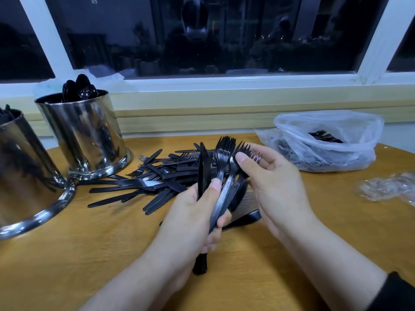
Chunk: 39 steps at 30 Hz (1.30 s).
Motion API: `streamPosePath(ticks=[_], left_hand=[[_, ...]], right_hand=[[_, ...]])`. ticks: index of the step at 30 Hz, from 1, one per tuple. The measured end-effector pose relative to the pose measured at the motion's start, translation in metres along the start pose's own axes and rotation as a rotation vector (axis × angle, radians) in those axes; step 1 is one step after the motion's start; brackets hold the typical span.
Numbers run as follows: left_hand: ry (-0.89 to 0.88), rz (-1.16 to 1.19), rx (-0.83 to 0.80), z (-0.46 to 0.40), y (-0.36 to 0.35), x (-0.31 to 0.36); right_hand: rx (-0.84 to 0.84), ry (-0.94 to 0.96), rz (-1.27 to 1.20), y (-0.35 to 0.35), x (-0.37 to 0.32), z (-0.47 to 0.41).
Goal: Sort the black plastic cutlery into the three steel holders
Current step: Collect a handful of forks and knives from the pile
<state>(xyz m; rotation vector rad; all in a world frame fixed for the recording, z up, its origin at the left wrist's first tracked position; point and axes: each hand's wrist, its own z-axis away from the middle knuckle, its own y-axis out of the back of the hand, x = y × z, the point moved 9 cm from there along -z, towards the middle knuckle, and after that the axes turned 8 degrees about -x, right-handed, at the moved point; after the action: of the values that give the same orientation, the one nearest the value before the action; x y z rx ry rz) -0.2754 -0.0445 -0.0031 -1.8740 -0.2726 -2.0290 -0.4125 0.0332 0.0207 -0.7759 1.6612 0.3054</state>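
Between the two hands, above the worktop (112,254), a mixed bunch of black cutlery is being sorted out by type. Left hand (190,212): fingers curled round the handles of a knife (203,167) and several forks (224,147), thumb pressed over the bunch, heads pointing up and away. Right hand (276,182): thumb and fingers pinching the tined head of one fork (243,149) at the right edge of the bunch, apparently teasing it apart from the rest. Just beyond the hands, a loose pile of cutlery (152,178) lies unsorted. At left stand two steel holders, the nearer one (24,176) cut by the frame edge, the farther one (87,133) already holding spoons (79,87); a third holder is not in view. At right, a clear plastic bag (325,140) with more cutlery inside. Judgement: grouping stage, much left to do. Next move calls for separating forks from the knife, then carrying each kind left to its own holder.
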Motion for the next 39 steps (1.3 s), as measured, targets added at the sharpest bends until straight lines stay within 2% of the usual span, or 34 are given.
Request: streamPosePath(ticks=[3, 5, 9, 14, 19, 24, 29, 39], left_hand=[[0.033, 0.009, -0.043, 0.002, -0.003, -0.003], [0.048, 0.026, -0.063, 0.002, -0.005, -0.005], [0.055, 0.049, -0.085, 0.000, -0.006, -0.006], [0.096, 0.050, -0.127, -0.001, -0.005, -0.010], [0.058, 0.056, -0.113, -0.002, -0.002, -0.009], [-0.014, 0.067, -0.064, 0.000, 0.011, 0.000], [-0.070, 0.088, 0.030, 0.018, 0.038, 0.013], [-0.130, 0.127, 0.267, 0.127, 0.133, 0.055]], right_hand=[[-0.162, -0.024, 0.083, -0.012, 0.000, 0.001], [-0.211, -0.013, 0.154, -0.018, -0.002, 0.003], [-0.210, -0.013, 0.174, -0.020, -0.008, 0.005], [-0.296, -0.012, 0.155, -0.024, -0.013, 0.009], [-0.265, 0.042, 0.211, -0.022, -0.020, 0.009], [-0.231, 0.105, 0.361, -0.025, -0.027, 0.004], [-0.240, 0.177, 0.489, -0.057, -0.049, 0.004], [-0.350, 0.300, 0.607, -0.189, -0.107, 0.042]])
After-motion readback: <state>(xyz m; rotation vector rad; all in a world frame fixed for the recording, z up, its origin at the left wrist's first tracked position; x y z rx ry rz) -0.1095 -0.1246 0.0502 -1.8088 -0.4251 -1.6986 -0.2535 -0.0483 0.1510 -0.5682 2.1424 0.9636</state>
